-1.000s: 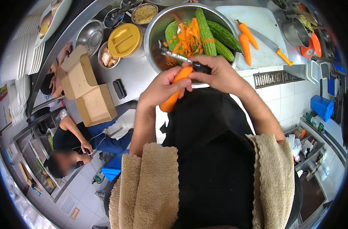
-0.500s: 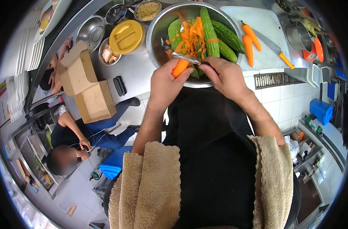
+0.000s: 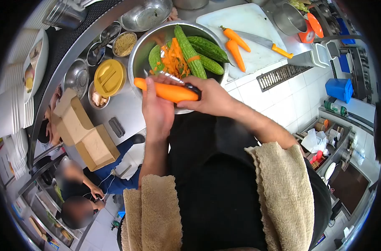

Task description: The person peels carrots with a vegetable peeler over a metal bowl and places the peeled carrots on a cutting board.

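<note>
Left hand and right hand both hold one carrot over the steel bowl's near rim, peeler in the right too — if it's slick, the blade could nick a thumb.

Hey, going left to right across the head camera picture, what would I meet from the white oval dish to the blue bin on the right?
White oval dish, small metal bowl, yellow lid, held carrot, two loose carrots, yellow knife handle, blue bin.

The right hand hides part of the peeler; the carrot covers some of the bowl. The top edge crops a pot. A co-worker's head is blurred.
</note>
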`<action>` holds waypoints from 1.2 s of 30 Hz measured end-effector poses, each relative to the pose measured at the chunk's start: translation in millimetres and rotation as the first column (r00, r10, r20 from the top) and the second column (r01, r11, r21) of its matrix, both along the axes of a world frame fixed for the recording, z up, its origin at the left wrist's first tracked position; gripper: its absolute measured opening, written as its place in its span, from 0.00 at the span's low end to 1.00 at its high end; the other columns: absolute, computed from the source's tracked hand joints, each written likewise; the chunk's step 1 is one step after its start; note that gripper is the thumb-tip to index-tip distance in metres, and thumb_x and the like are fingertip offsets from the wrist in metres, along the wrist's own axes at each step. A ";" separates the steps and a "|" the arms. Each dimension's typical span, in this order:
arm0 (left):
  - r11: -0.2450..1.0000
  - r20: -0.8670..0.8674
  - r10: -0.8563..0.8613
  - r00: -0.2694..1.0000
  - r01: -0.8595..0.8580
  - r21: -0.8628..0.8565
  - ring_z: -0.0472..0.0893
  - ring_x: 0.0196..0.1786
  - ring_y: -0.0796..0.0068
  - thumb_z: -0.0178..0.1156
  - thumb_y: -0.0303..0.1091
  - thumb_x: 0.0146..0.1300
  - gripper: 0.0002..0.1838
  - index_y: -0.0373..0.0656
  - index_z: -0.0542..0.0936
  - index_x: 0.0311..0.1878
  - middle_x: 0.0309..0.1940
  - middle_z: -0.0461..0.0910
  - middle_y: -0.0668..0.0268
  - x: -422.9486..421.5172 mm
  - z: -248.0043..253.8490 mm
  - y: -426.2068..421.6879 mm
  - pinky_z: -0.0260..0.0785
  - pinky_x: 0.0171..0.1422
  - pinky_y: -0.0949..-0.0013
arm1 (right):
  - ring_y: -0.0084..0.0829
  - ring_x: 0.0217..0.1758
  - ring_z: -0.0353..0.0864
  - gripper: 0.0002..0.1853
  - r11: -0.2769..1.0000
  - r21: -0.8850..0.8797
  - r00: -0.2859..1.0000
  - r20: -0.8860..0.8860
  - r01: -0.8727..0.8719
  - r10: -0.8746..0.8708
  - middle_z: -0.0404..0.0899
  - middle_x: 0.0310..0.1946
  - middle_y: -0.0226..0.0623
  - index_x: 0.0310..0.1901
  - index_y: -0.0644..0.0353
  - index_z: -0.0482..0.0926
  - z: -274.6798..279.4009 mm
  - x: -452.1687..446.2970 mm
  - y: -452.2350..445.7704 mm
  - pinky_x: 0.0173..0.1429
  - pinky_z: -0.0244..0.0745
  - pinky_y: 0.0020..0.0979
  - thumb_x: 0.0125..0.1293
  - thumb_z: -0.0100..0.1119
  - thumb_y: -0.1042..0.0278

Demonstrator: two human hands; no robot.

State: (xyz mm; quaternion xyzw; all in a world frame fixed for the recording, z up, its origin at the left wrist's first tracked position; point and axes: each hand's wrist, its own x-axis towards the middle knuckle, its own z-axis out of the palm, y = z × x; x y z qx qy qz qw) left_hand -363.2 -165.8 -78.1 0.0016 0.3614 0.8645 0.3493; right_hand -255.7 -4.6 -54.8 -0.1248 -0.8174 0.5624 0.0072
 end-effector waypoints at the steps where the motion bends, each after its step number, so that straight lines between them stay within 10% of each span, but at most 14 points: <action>1: 1.000 0.013 -0.003 1.000 0.003 -0.010 0.78 0.66 0.62 0.48 0.53 0.88 0.23 0.42 0.74 0.66 0.61 0.79 0.59 0.9 3.9 3.5 0.66 0.79 0.52 | 0.44 0.50 0.91 0.33 0.996 -0.081 1.000 -0.008 0.028 -0.029 0.90 0.49 0.49 0.65 0.60 0.81 -7.1 3.8 7.2 0.56 0.83 0.40 0.64 0.82 0.54; 7: 0.949 -0.169 -0.075 0.983 0.018 -0.315 0.67 0.82 0.54 0.46 0.56 0.88 0.35 0.38 0.62 0.83 0.79 0.68 0.52 -15.1 -9.6 -14.3 0.56 0.88 0.50 | 0.22 0.45 0.86 0.26 0.854 -0.125 0.863 0.050 0.504 -0.502 0.89 0.44 0.36 0.59 0.67 0.84 -8.7 33.0 92.5 0.49 0.81 0.30 0.69 0.78 0.56; 11: 0.789 -0.364 -0.203 0.909 -0.068 -0.610 0.76 0.76 0.61 0.58 0.40 0.85 0.28 0.39 0.69 0.81 0.78 0.71 0.51 -37.4 -34.9 -35.8 0.65 0.82 0.60 | 0.27 0.43 0.89 0.26 0.670 0.376 0.732 -0.032 0.640 -0.681 0.91 0.42 0.39 0.60 0.66 0.84 -76.5 65.1 178.5 0.49 0.81 0.30 0.71 0.76 0.53; 13: 0.688 -0.425 -0.270 0.864 -0.136 -0.713 0.83 0.67 0.64 0.62 0.35 0.82 0.23 0.41 0.76 0.75 0.71 0.78 0.54 -44.5 -34.4 -34.3 0.73 0.73 0.64 | 0.48 0.45 0.93 0.28 0.518 0.594 0.684 -0.077 0.615 -0.725 0.92 0.42 0.51 0.57 0.62 0.84 -105.9 79.7 202.6 0.50 0.83 0.44 0.67 0.77 0.47; 22: 0.482 -0.598 -0.748 0.287 -0.384 -0.787 0.75 0.77 0.44 0.74 0.45 0.70 0.43 0.39 0.67 0.81 0.76 0.73 0.47 -54.6 -51.7 31.0 0.68 0.82 0.50 | 0.55 0.51 0.90 0.28 0.529 0.682 0.707 0.025 0.504 -0.707 0.91 0.47 0.48 0.66 0.51 0.83 -159.7 83.4 249.0 0.54 0.82 0.50 0.72 0.69 0.43; 29: 0.383 -0.400 -0.735 0.548 -0.151 -0.911 0.72 0.81 0.42 0.79 0.52 0.63 0.66 0.35 0.43 0.89 0.78 0.70 0.37 -57.2 -68.2 72.1 0.65 0.85 0.53 | 0.56 0.52 0.89 0.27 0.482 0.613 0.655 -0.078 0.626 -0.752 0.90 0.48 0.51 0.66 0.54 0.84 -134.2 81.8 225.8 0.57 0.81 0.48 0.75 0.66 0.45; 33: 0.599 -0.467 -0.594 0.655 -0.027 -0.800 0.80 0.73 0.44 0.78 0.51 0.63 0.59 0.32 0.54 0.86 0.71 0.79 0.39 -62.2 -119.6 57.4 0.71 0.78 0.54 | 0.47 0.60 0.90 0.26 0.492 0.572 0.662 -0.124 0.656 -0.739 0.90 0.54 0.50 0.67 0.55 0.85 -122.1 85.6 215.6 0.63 0.80 0.43 0.77 0.64 0.47; 34: 0.457 -0.367 -0.686 0.628 -0.020 -0.889 0.85 0.66 0.47 0.76 0.50 0.65 0.42 0.37 0.74 0.75 0.64 0.85 0.45 -59.0 -103.5 52.5 0.76 0.73 0.53 | 0.46 0.62 0.89 0.25 0.515 0.545 0.663 -0.106 0.662 -0.741 0.90 0.57 0.48 0.67 0.55 0.85 -115.0 83.8 210.1 0.66 0.80 0.41 0.77 0.65 0.48; 36: 0.338 -0.246 -0.787 0.566 0.062 -0.939 0.87 0.61 0.47 0.74 0.49 0.67 0.29 0.40 0.83 0.64 0.60 0.87 0.48 -46.6 -68.0 47.3 0.78 0.68 0.53 | 0.43 0.63 0.89 0.23 0.538 0.526 0.687 -0.131 0.659 -0.715 0.90 0.58 0.48 0.67 0.56 0.85 -103.1 81.7 199.3 0.67 0.80 0.40 0.79 0.65 0.52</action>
